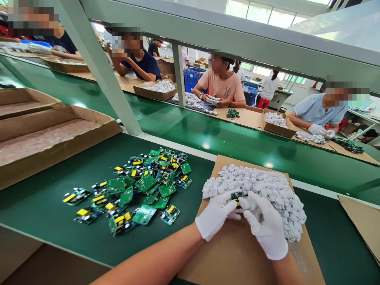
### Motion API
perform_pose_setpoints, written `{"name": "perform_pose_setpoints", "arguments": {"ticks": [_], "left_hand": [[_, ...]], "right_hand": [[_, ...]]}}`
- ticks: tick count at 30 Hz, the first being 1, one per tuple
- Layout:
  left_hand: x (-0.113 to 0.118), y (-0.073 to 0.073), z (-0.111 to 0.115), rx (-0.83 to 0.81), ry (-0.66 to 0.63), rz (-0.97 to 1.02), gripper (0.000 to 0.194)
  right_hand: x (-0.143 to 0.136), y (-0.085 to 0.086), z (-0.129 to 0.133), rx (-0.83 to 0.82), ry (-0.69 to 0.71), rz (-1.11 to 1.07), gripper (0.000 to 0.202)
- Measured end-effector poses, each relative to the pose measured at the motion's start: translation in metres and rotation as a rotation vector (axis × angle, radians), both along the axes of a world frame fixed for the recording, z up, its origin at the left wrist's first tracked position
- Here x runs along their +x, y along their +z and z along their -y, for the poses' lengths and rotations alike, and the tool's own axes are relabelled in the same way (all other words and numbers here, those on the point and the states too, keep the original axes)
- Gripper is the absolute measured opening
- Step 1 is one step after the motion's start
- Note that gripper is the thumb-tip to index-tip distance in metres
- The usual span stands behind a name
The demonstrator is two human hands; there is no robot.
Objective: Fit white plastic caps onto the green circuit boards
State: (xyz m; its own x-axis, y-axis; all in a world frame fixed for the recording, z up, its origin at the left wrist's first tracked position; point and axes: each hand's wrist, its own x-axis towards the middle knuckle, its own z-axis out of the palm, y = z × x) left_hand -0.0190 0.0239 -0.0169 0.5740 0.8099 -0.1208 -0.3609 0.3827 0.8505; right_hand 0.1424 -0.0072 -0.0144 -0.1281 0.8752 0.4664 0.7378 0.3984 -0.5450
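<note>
My left hand [218, 211], in a white glove, grips a small green circuit board [236, 196] with a yellow part on it. My right hand [265, 223], gloved in white too, curls its fingers at the board's right side; what lies inside them is partly hidden. Both hands are above a cardboard sheet [231, 253]. Just behind them, a heap of small white wrapped pieces [276, 190] covers the sheet's far part. To the left, a loose pile of green circuit boards [145, 183] with yellow components lies on the dark green table [59, 225].
Cardboard trays [53, 136] stand at the left. A slanted metal post [101, 67] rises behind the board pile, under a long overhead beam [208, 31]. Beyond runs a green conveyor belt [190, 124], with several people seated across it. Another cardboard piece [362, 221] lies at the right.
</note>
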Motion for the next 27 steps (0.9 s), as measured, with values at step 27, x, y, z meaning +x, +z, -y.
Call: {"name": "perform_pose_setpoints", "arguments": {"ticks": [27], "left_hand": [[0.003,-0.005,0.002,-0.105,-0.181,0.135,0.036]], "right_hand": [[-0.007,-0.003,-0.003,-0.039,-0.002,-0.089,0.044]]}}
